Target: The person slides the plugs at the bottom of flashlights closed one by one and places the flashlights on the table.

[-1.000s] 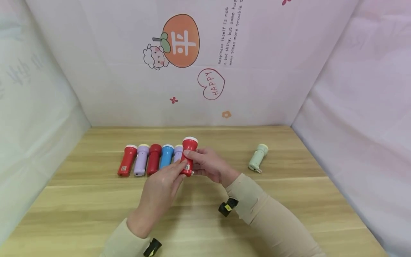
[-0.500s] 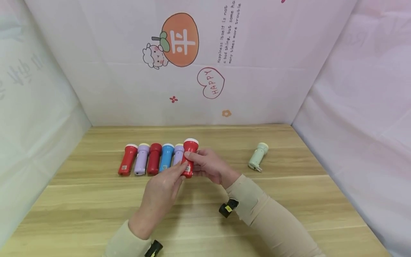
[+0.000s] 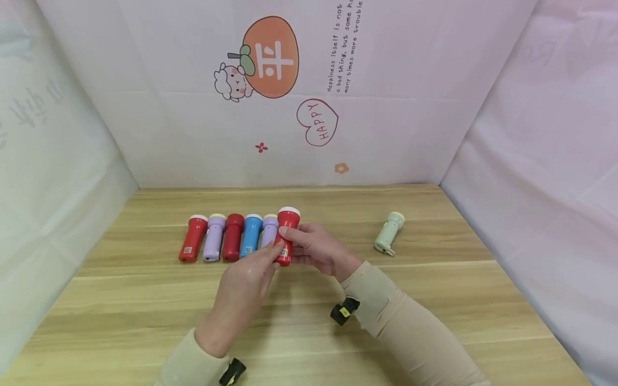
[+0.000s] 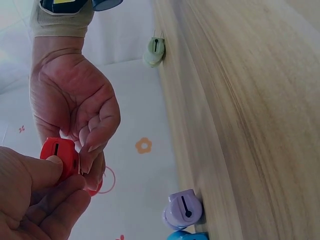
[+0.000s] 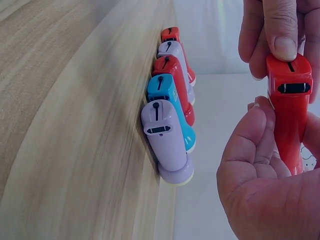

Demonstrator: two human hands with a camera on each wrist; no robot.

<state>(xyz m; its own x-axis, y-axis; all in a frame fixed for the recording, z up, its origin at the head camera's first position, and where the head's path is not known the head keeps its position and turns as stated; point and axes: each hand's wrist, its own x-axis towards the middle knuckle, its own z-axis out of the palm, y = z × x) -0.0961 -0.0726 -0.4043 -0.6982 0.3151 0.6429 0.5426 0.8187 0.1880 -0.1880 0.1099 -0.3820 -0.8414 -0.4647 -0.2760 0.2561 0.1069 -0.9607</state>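
Observation:
A red flashlight (image 3: 288,219) with a white head rim is held between both hands, head end up, above the table. My left hand (image 3: 246,279) grips its lower end, the thumb lying on the end face by the slot in the left wrist view. My right hand (image 3: 321,249) holds the body from the right, thumb across the front. In the right wrist view the end of the red flashlight (image 5: 290,117) shows a dark slot and a recess with small metal ends. Just left of it, a lilac flashlight (image 3: 269,228) lies partly hidden behind my left hand.
In the row to the left lie a blue flashlight (image 3: 251,236), a dark red one (image 3: 233,238), another lilac one (image 3: 214,238) and a red one (image 3: 193,238). A pale green flashlight (image 3: 389,233) with prongs out lies far right on the wooden table (image 3: 434,321). Printed cloth walls enclose it.
A small pale tip that stuck out at the red flashlight's lower right end one second ago no longer shows. Both hands keep their hold and have hardly moved.

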